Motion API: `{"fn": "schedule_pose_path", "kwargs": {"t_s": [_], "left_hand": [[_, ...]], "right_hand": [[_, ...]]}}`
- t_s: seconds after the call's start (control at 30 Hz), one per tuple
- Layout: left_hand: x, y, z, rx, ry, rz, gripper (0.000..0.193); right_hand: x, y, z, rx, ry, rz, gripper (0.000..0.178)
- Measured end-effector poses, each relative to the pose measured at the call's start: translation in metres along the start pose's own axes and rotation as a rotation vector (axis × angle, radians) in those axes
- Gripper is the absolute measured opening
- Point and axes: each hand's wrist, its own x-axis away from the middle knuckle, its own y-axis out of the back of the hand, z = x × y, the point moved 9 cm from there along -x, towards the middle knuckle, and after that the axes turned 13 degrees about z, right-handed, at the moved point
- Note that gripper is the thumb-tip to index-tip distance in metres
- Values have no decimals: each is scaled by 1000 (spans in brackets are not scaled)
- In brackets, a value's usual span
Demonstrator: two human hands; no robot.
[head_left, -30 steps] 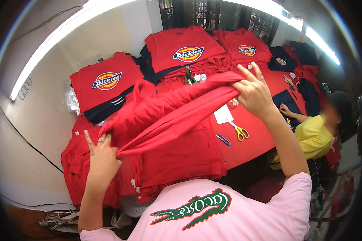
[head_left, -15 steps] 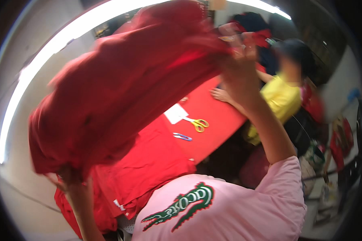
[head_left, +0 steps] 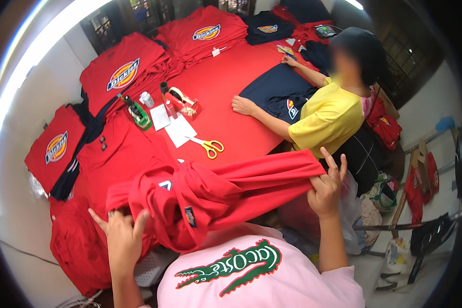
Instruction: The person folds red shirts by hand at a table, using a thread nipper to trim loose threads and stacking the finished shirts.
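A red T-shirt (head_left: 226, 192) hangs bunched in front of my chest, stretched between both hands. At its left end, my left hand (head_left: 122, 231) grips the edge; the thumb and one finger stick out. My right hand (head_left: 327, 191) pinches the right corner, with other fingers raised. A small dark label (head_left: 190, 216) shows on the bunched cloth, and part of a print peeks from a fold. Beneath it, another red T-shirt (head_left: 115, 154) lies spread on the red-covered table (head_left: 220, 115).
Yellow-handled scissors (head_left: 210, 148), white paper (head_left: 179, 131), a green tool (head_left: 137, 114) and a tape dispenser (head_left: 182, 100) lie on the table. Stacks of printed red shirts (head_left: 200, 33) line the far side. At right, a person in yellow (head_left: 328, 110) handles a navy shirt (head_left: 277, 92).
Both hands have come down from overhead, bringing the red T-shirt from high up to chest level. The person in yellow now shows with a navy shirt; the table is in fuller view.
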Motion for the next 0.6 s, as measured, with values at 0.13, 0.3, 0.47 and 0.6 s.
{"fn": "schedule_pose_path", "kwargs": {"t_s": [0.13, 0.3, 0.47, 0.6], "left_hand": [[-49, -67, -5, -439, 267, 262, 65], [-99, -127, 72, -328, 393, 358, 34], [-85, -141, 52, -373, 387, 800, 44], [-36, 12, 38, -297, 280, 451, 50]], "right_hand": [[-1, 4, 24, -256, 302, 254, 19], [-17, 50, 39, -81, 507, 202, 14], [-49, 54, 43, -6, 592, 170, 16], [-88, 74, 24, 123, 528, 38, 31]]}}
